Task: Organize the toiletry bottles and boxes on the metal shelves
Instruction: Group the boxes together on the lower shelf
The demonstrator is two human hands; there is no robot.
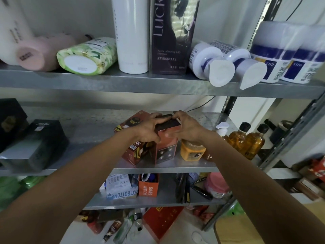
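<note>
1. The metal shelves fill the view. Their tiers run off every edge, and the lowest levels are a blurred jumble.
2. On the upper shelf a dark "Lucky" shampoo box and a tall white bottle stand side by side, both cut off at the top.
3. Black boxes sit at the left of the middle shelf, dim, with print too dark to read.
4. The left hand curls its fingers round the left end of the orange box's dark top. The right hand grips the right end between curled fingers and thumb.
5. The orange box is upright on the middle shelf, against a red-brown box. The hands hide its upper face, and whether its base rests on the shelf cannot be told.
6. An orange jar stands just beside it, its lid hidden under the right wrist.
</note>
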